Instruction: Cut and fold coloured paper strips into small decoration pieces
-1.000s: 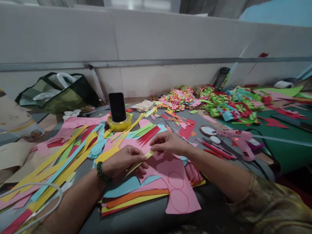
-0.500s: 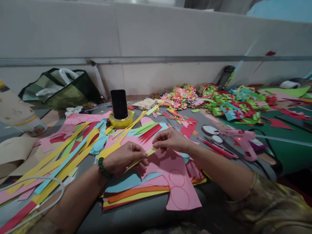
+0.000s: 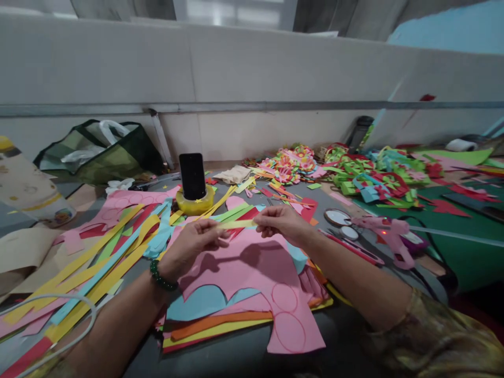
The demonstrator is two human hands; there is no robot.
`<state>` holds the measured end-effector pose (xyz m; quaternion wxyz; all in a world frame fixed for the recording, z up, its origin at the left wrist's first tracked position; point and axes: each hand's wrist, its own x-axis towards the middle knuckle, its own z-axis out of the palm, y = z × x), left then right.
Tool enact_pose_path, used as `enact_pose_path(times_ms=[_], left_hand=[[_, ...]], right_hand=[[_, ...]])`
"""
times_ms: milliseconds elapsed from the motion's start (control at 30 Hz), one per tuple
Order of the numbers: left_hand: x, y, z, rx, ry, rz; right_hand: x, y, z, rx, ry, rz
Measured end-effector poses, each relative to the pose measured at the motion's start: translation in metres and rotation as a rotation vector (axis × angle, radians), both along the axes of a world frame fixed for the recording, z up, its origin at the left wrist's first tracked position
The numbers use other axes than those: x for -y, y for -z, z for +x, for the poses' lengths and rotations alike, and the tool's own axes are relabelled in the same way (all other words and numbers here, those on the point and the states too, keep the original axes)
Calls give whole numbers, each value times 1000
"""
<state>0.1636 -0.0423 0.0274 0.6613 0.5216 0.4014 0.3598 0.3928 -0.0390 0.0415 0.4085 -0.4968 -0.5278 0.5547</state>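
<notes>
Between my two hands a narrow pale yellow paper strip (image 3: 237, 224) is stretched nearly level. My left hand (image 3: 199, 239), with a dark green bead bracelet at the wrist, pinches its left end. At the other end, my right hand (image 3: 280, 226) grips the strip between thumb and fingers. Below them lies a pink paper sheet (image 3: 244, 268) with cut-out edges and drawn red circles, on top of a stack of coloured sheets (image 3: 220, 328). Just behind the strip are red paper pieces (image 3: 247, 215) and green strips (image 3: 230, 211), partly hidden by it.
A phone (image 3: 192, 176) stands in a yellow tape roll (image 3: 196, 203). On the right lie a pink glue gun (image 3: 388, 231) and red-handled scissors (image 3: 354, 247). Piled paper flowers (image 3: 293, 164) sit at the back. Long paper strips (image 3: 94, 262) and a white cable (image 3: 88, 315) cover the left.
Both hands have risen away from me over the pink sheet. The yellow strip, tilted before, is now almost level and stretched between them. The view has tipped slightly upward.
</notes>
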Motion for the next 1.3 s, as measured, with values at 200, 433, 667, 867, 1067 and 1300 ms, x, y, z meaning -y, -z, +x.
enact_pose_path(times_ms=[200, 433, 667, 867, 1067, 1300], left_hand=[[8, 3, 12, 149, -109, -49], [14, 9, 20, 362, -155, -22], [13, 12, 19, 309, -154, -24], [19, 11, 22, 102, -70, 79], [23, 7, 22, 102, -65, 59], [22, 7, 21, 53, -70, 69]], right_hand=[[9, 6, -18, -197, 100, 70], [30, 6, -36, -19, -43, 83], [28, 13, -35, 84, -176, 74], [28, 17, -36, 85, -251, 92], [30, 17, -35, 67, -248, 63], [32, 16, -37, 77, -247, 70]])
